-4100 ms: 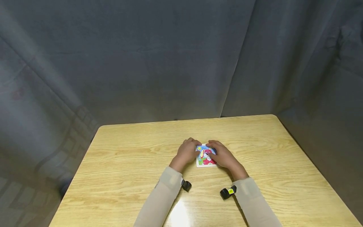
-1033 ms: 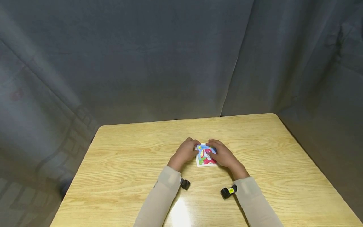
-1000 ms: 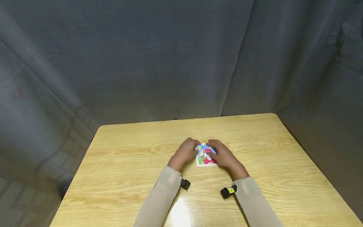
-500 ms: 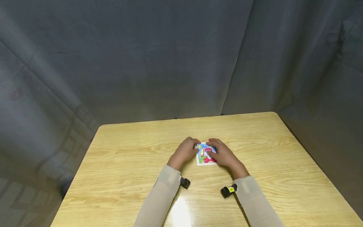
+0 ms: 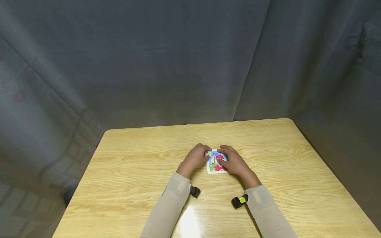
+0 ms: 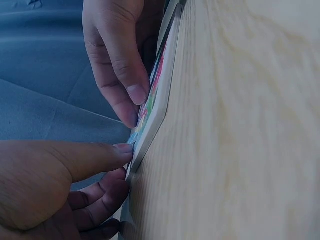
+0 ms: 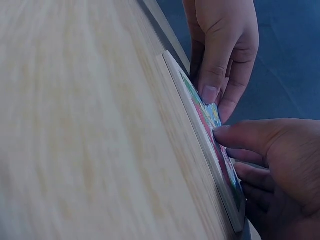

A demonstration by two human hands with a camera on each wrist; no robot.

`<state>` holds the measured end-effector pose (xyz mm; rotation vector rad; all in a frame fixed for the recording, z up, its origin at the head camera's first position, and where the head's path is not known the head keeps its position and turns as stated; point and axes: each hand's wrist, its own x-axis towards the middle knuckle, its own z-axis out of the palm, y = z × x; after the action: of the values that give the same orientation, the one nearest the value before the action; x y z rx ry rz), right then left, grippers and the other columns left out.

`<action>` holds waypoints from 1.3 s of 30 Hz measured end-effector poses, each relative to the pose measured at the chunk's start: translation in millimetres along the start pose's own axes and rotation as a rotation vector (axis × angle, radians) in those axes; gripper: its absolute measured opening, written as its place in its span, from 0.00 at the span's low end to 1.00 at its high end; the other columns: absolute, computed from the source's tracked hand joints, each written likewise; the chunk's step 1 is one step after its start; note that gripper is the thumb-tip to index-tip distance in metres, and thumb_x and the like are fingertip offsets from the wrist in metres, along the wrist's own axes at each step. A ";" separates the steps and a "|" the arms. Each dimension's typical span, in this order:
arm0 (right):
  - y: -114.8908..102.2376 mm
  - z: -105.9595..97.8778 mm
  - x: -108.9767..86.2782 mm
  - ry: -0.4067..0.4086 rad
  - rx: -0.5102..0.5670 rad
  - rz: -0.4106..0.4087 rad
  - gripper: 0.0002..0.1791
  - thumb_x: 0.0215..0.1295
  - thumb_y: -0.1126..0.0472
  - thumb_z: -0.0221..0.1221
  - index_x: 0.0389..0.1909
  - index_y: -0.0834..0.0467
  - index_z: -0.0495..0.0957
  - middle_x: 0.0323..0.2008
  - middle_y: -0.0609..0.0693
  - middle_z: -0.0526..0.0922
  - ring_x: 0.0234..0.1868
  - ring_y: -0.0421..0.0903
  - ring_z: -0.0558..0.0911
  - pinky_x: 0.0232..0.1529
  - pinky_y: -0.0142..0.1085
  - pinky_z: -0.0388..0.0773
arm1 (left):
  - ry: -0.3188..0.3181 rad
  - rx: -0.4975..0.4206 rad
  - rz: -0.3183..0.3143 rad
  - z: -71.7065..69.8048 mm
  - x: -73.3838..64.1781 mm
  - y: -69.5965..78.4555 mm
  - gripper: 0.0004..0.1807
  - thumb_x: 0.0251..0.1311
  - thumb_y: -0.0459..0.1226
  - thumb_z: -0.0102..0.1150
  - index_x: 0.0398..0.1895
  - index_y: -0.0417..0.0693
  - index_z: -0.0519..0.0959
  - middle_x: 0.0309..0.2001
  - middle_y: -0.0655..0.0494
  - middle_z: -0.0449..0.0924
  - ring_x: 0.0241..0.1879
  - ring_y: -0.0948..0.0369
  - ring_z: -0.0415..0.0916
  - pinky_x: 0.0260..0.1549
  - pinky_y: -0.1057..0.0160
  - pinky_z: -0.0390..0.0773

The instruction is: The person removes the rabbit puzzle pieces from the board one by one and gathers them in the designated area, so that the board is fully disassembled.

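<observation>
A small square picture puzzle (image 5: pixel 211 167) with a pale wooden border lies flat on the table, showing a red-and-white cartoon animal on blue and green. My left hand (image 5: pixel 194 159) holds its left side, thumb on the picture near the edge and fingers curled down along the border. From the right, my right hand (image 5: pixel 236 163) grips the far right part, its thumb pressed on the animal's face and its fingers bent over the edge. In the right wrist view the puzzle (image 7: pixel 198 131) shows edge-on between both hands. Part of its right side is covered by my right hand.
A light wood-grain table (image 5: pixel 143 158) extends around the puzzle. Grey curtains (image 5: pixel 166 66) hang behind its far edge and along both sides. Black wrist cameras (image 5: pixel 194 191) sit on the beige sleeves (image 5: pixel 166 208).
Both hands and the puzzle stay in nearly the same place. Only a slight shift of the head view and tiny finger movements show.
</observation>
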<state>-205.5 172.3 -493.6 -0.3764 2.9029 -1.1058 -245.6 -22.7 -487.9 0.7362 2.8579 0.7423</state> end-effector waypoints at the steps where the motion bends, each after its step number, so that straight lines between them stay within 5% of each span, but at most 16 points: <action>1: 0.0 0.1 0.0 0.004 -0.002 -0.006 0.24 0.64 0.58 0.63 0.59 0.63 0.75 0.67 0.61 0.66 0.68 0.63 0.63 0.65 0.58 0.60 | -0.001 0.001 0.000 -0.1 -0.1 0.2 0.16 0.65 0.40 0.61 0.55 0.49 0.81 0.43 0.56 0.75 0.37 0.63 0.70 0.42 0.64 0.74; 39: -1.0 2.0 0.7 -0.004 0.013 0.028 0.24 0.63 0.59 0.63 0.59 0.62 0.75 0.68 0.59 0.65 0.69 0.62 0.62 0.66 0.58 0.58 | -0.011 -0.090 -0.032 -8.8 -6.9 -5.7 0.16 0.67 0.42 0.59 0.55 0.50 0.80 0.42 0.59 0.74 0.39 0.63 0.71 0.43 0.64 0.74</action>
<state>-205.8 170.1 -494.4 -0.3357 2.8873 -1.1181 -243.9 -34.2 -483.1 0.6785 2.7980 0.8536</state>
